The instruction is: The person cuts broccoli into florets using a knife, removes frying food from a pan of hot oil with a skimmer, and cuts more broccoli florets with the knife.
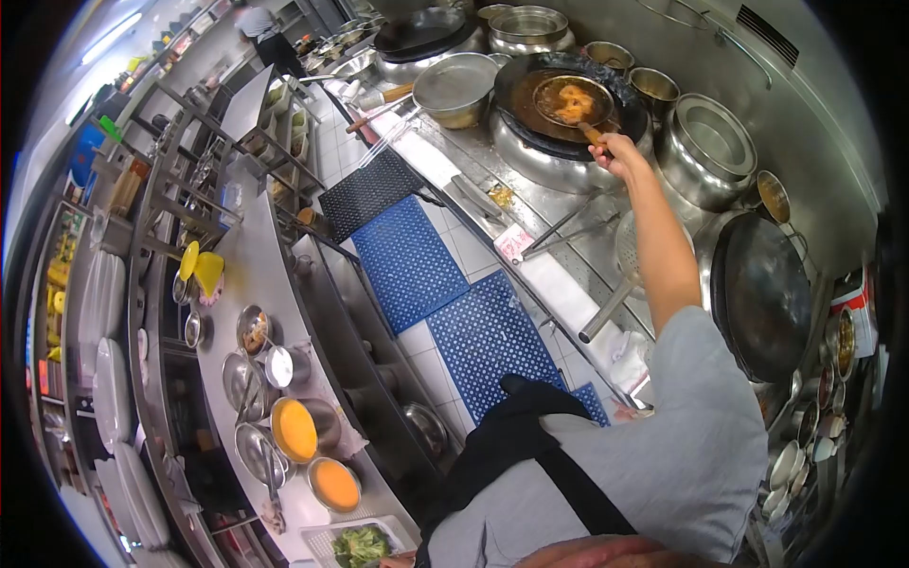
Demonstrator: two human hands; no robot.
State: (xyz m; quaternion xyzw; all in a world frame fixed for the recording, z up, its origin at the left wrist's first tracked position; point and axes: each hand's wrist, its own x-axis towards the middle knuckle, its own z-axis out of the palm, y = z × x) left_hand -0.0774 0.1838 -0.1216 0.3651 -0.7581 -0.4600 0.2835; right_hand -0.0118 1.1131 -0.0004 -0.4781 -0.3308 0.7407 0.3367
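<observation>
My right hand (617,154) is closed round the wooden handle of a round strainer (543,83). The strainer sits in a black wok (513,87) of dark oil, with golden-orange frying food (573,102) inside it. At the bottom edge, a small part of my left hand (398,560) shows beside a white tray (327,538) of green leaves (361,546); its fingers are hidden. Next to the tray stand two metal containers of orange liquid, a smaller one (335,485) and a taller one (294,430).
Right of the wok are a lidded steel pot (710,137) and an upright black wok (765,293). A perforated skimmer (630,248) lies on the stove top. Blue mats (492,346) cover the floor between stove and counter. Another person (260,33) stands far back.
</observation>
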